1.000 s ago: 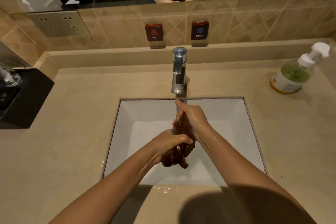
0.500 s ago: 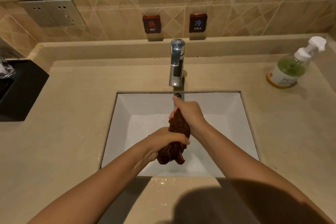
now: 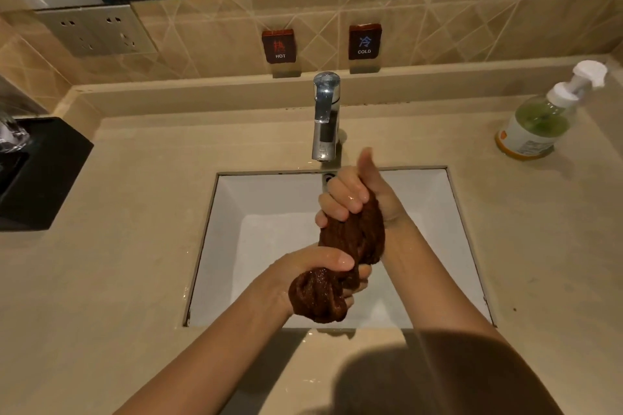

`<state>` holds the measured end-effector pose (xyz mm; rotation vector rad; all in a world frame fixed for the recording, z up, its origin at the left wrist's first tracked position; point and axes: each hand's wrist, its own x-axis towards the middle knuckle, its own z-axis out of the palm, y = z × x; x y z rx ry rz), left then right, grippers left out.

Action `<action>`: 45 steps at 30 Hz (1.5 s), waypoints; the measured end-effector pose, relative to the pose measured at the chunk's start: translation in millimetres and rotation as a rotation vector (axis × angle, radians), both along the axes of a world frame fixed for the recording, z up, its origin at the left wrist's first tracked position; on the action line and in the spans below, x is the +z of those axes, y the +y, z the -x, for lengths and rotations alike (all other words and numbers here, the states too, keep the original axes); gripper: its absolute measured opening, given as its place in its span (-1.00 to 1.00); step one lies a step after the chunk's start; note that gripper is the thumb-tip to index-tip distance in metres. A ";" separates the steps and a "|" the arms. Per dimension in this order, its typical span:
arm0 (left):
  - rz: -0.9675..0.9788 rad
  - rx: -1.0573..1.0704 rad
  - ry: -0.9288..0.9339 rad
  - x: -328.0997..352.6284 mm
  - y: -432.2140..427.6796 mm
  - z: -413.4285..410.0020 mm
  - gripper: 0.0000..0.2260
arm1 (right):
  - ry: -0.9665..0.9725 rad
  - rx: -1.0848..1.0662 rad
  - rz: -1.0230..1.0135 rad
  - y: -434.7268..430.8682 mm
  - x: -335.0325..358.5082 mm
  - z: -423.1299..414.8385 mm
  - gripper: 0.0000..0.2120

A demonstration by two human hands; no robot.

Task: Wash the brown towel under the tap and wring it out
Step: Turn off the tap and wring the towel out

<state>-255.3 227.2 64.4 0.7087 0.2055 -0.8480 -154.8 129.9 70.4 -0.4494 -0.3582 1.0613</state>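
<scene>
Left hand (image 3: 313,268): fingers curled round the towel's lower part, whose end bulges below the fist.
Right hand (image 3: 354,194): fingers wrapped round the upper end, thumb raised toward 12 o'clock.
Towel (image 3: 357,239): brown, wet, twisted between both fists above the sink (image 3: 266,212).
Tap (image 3: 325,114): 12 o'clock, just beyond the right hand.
Soap bottle (image 3: 536,125): counter, 2 o'clock.

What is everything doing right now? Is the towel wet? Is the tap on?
Towel: wet, twisted into a rope, held over the sink.
Left hand: grips the towel's near end.
Right hand: grips the far end, thumb sticking up.
Tap: no stream that I can see.
Sink: wet with drops.
Soap bottle: upright, partly full of green soap.
</scene>
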 end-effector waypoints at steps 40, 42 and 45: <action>-0.382 0.146 0.168 -11.0 -1.8 -11.4 -0.86 | -0.073 -0.116 1.002 13.9 -9.5 -19.0 -0.60; -0.024 0.092 0.173 -6.7 0.9 -9.9 -0.74 | -0.123 0.037 0.673 0.5 -11.9 -24.4 -0.55; 0.294 -0.018 0.106 -1.5 -7.2 -8.1 -0.77 | -0.019 -0.009 0.110 -2.2 -22.0 -19.1 -0.48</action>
